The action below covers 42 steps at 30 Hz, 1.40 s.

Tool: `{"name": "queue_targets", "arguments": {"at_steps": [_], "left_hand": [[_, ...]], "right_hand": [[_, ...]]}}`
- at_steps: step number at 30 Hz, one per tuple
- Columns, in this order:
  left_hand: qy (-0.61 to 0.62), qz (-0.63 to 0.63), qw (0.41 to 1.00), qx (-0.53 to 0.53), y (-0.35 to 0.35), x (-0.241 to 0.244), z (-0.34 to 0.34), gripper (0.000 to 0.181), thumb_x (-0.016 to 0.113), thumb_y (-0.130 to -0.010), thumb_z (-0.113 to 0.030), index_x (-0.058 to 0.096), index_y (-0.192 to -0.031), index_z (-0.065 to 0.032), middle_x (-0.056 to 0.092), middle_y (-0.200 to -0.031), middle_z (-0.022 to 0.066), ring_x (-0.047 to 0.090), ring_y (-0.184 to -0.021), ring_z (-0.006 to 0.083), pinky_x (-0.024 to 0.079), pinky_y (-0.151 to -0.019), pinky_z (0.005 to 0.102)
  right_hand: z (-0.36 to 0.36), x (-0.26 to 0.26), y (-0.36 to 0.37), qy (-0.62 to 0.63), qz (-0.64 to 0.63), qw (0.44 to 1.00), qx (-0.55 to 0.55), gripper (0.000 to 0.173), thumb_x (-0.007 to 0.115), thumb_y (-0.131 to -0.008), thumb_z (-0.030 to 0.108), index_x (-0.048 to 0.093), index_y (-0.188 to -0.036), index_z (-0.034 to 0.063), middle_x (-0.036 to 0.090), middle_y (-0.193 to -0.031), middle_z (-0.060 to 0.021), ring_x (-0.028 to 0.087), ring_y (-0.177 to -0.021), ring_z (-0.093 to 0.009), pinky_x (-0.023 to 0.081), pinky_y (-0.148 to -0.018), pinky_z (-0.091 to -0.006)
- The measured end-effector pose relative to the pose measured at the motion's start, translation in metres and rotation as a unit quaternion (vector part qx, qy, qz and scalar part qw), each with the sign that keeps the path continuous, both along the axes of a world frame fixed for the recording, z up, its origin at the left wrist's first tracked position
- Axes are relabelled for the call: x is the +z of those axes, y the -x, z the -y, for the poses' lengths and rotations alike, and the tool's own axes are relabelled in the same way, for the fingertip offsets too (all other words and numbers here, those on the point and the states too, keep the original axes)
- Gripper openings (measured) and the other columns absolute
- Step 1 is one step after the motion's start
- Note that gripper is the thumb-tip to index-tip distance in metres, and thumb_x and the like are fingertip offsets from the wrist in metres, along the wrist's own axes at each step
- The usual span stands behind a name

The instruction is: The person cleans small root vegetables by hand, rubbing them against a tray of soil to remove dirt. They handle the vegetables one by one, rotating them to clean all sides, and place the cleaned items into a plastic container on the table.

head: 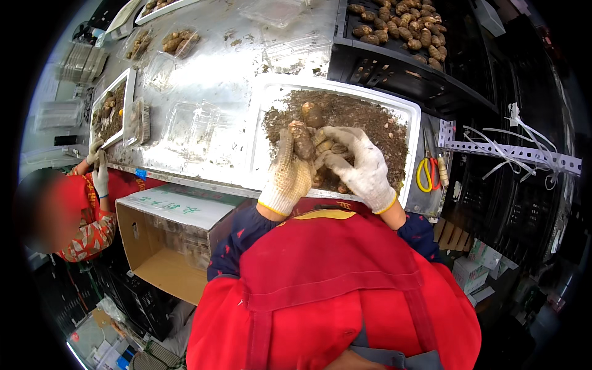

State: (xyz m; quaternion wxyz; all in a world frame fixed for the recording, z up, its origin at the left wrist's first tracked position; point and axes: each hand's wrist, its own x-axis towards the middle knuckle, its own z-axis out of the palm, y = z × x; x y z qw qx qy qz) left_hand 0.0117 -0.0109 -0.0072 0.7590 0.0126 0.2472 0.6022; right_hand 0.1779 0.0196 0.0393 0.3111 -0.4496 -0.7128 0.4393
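Both of my hands wear whitish knit work gloves and meet over a white tray (256,134) strewn with dark soil. In my left hand (289,178) a small brown taro corm (303,141) stands nearly upright between thumb and fingers. The fingers of my right hand (363,164) are curled close beside it, and partly hide what lies between the two palms; whether they grip anything I cannot tell. Another taro corm (312,114) rests on the soil (379,134) just beyond. More corms show dimly beneath my hands.
A black crate (370,62) of taro corms stands at the far right. Scissors (428,173) lie right of the tray. Clear plastic clamshell boxes (192,125) are on the metal table (222,60). A co-worker's gloved hands (99,169) are by another tray (132,88) at left. An open carton (157,268) sits below.
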Motion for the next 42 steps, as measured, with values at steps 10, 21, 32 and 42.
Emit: {"name": "queue_targets", "arguments": {"at_steps": [10,21,32,42], "left_hand": [[-0.057,-0.215,0.974,0.033,-0.007,0.013,0.005,0.037,0.047,-0.107,-0.032,0.059,-0.127,-0.0042,0.063,-0.109,0.0106,0.061,-0.104,0.019,0.053,-0.089,0.0338],[0.042,-0.339,0.928,-0.15,0.013,0.039,0.002,0.05,0.036,-0.107,-0.041,0.064,-0.109,0.0004,0.063,-0.075,0.0078,0.056,-0.054,0.0161,0.047,-0.05,0.0272],[0.0,-0.406,0.909,-0.092,-0.007,0.021,0.014,0.062,0.033,-0.105,-0.056,0.062,-0.116,-0.0025,0.059,-0.067,0.0035,0.046,-0.044,0.0116,0.037,-0.04,0.0239],[0.014,-0.394,0.897,-0.198,0.003,0.023,0.014,0.083,0.017,-0.103,-0.066,0.054,-0.136,0.0005,0.047,-0.06,-0.0013,0.03,-0.037,0.0085,0.027,-0.036,0.0211]], "right_hand": [[-0.001,-0.003,0.005,0.024,-0.068,0.997,-0.025,0.04,0.075,-0.086,0.014,0.066,-0.125,0.0094,0.064,-0.105,-0.013,0.067,-0.088,-0.022,0.056,-0.079,-0.0317],[0.006,-0.004,-0.015,0.345,-0.208,0.915,-0.017,0.037,0.055,-0.102,0.025,0.061,-0.125,-0.0031,0.069,-0.092,-0.0072,0.066,-0.076,-0.011,0.055,-0.067,-0.0248],[0.006,0.016,0.003,0.201,-0.096,0.974,-0.046,0.032,0.066,-0.094,0.012,0.064,-0.122,-0.0025,0.069,-0.107,-0.0108,0.068,-0.093,-0.013,0.055,-0.08,-0.026],[0.002,0.003,-0.01,0.331,-0.232,0.914,-0.036,0.029,0.057,-0.101,0.019,0.064,-0.122,0.0006,0.065,-0.087,-0.0019,0.059,-0.065,-0.005,0.05,-0.05,-0.0189]]}}
